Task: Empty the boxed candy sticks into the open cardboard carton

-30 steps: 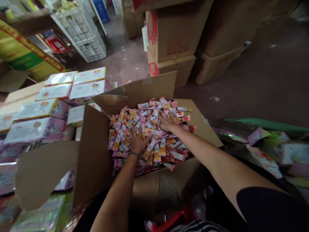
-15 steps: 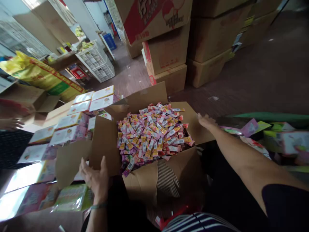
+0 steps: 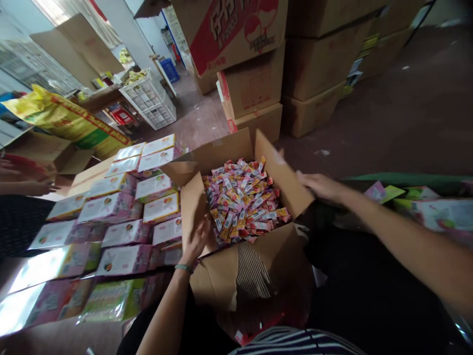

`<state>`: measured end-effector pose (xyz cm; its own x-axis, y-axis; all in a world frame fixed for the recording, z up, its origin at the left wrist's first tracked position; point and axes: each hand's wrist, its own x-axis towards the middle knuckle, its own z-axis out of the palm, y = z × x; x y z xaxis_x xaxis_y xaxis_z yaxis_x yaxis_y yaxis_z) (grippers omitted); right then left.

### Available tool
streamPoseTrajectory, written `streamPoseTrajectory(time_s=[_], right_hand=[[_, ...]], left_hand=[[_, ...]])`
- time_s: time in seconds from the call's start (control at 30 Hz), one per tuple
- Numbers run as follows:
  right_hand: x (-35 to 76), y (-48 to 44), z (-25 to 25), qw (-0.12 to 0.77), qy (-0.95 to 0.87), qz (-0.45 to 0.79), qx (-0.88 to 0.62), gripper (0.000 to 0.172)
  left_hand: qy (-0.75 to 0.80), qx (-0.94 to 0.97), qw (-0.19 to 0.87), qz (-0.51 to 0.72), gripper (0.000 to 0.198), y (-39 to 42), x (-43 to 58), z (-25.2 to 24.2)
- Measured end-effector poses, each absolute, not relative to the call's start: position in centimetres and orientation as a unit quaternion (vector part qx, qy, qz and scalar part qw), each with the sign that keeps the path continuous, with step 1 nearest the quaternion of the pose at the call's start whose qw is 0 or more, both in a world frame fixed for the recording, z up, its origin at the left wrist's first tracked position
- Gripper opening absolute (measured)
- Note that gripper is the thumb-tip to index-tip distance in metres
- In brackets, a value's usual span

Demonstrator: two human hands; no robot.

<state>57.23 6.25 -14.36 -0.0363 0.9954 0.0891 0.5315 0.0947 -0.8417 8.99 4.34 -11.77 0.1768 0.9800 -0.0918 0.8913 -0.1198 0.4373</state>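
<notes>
An open cardboard box (image 3: 221, 271) stands in front of me, filled with many small pink, orange and purple stick packets (image 3: 244, 197). My left hand (image 3: 199, 236) lies with stretched fingers against the box's left flap (image 3: 192, 204), which leans inward over the packets. On the other side, my right hand (image 3: 320, 186) presses the outside of the right flap (image 3: 283, 177), which stands raised and tilted. Most of its fingers are hidden behind that flap; they look stretched out. The near side of the box is torn, showing corrugated ridges.
Rows of packed display boxes (image 3: 125, 234) lie at my left, with another person's hands (image 3: 37, 187) beyond them. Stacked cartons (image 3: 251, 88) rise behind the box. At right are a green-rimmed container (image 3: 388, 176) and colourful packages (image 3: 443, 212). White crates (image 3: 148, 101) stand farther back.
My left hand has moved right and swung the left flap inward over the packets. The right flap has risen from lying outward to standing, with my right hand against it.
</notes>
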Motion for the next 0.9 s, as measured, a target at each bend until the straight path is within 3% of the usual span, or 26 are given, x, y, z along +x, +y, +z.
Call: streamPoseTrajectory(time_s=[0.07, 0.13, 0.27, 0.37, 0.5, 0.67, 0.9], right_hand=[[50.8, 5.8, -14.9, 0.321, -0.694, 0.329, -0.554, 0.045], [44.4, 5.3, -16.6, 0.19, -0.773, 0.263, -0.545, 0.049], [36.8, 4.4, -20.2, 0.11, -0.79, 0.197, -0.57, 0.053], [36.1, 4.3, -21.2, 0.101, -0.8, 0.154, -0.571, 0.053], [37.1, 3.3, -21.4, 0.093, -0.811, 0.139, -0.56, 0.054], [37.2, -0.2, -22.4, 0.091, -0.787, 0.145, -0.593, 0.056], [37.8, -4.5, -22.7, 0.144, -0.689, 0.145, -0.695, 0.056]], left_hand=[[0.631, 0.748, 0.193, 0.064, 0.058, 5.3, 11.0, -14.3], [0.632, 0.756, 0.163, 0.037, 0.059, 5.8, 12.1, -15.7], [0.611, 0.783, 0.115, 0.017, 0.051, 5.9, 12.5, -16.6], [0.59, 0.799, 0.085, 0.08, 0.061, 5.9, 12.6, -17.1], [0.546, 0.826, 0.073, 0.118, 0.06, 6.6, 13.4, -18.7], [0.534, 0.835, 0.09, 0.094, 0.101, 6.9, 15.6, -18.9], [0.52, 0.845, 0.122, -0.003, 0.069, 6.2, 18.9, -16.9]])
